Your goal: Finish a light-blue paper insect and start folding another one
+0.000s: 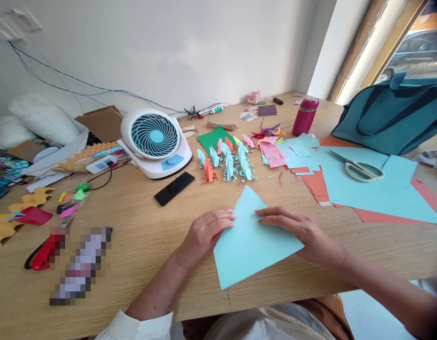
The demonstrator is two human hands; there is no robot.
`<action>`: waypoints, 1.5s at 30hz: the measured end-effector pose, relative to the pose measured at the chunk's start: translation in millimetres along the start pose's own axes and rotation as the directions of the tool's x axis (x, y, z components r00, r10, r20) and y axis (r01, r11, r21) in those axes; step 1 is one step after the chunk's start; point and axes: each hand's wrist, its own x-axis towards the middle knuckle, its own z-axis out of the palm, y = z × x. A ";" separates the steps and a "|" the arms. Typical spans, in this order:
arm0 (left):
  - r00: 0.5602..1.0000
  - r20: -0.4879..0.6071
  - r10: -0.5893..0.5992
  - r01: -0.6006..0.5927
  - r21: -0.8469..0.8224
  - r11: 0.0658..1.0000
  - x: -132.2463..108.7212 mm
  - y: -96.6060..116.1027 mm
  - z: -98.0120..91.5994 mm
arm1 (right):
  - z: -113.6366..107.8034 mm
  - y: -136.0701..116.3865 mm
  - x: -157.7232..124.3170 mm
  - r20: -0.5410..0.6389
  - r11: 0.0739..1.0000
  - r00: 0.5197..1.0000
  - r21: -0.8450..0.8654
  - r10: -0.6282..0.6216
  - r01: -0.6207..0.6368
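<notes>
Pale blue paper (252,245) lies flat near the front edge of the tabletop (140,236), about midway along it, with one corner pointing away from the person. The left hand (204,233) rests palm down, fingers straight and together, their tips on the sheet's left edge. The right hand (299,231) lies flat across its upper right side, fingers stretched out. Neither hand grips anything.

The sheet looks thin, light and limp. It would likely slide on the smooth wood and crease at any pinch, so it is best pressed flat or lifted by a corner or free edge.

Beyond it stands a cluster of small folded paper figures (225,163), with a black phone (174,188) and a white desk fan (154,141) to their left. Toward the right edge lie loose blue and orange sheets (374,196) carrying scissors (358,169). A red bottle (305,116) and a teal bag (391,113) sit farther back. Nothing touches the sheet except the hands.
</notes>
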 end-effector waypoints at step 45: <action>0.666 0.481 -0.571 0.419 0.392 0.819 38.4 36.9 18.2 | -9.9 13.2 2.9 0.330 0.841 0.782 -0.080 0.529 -0.535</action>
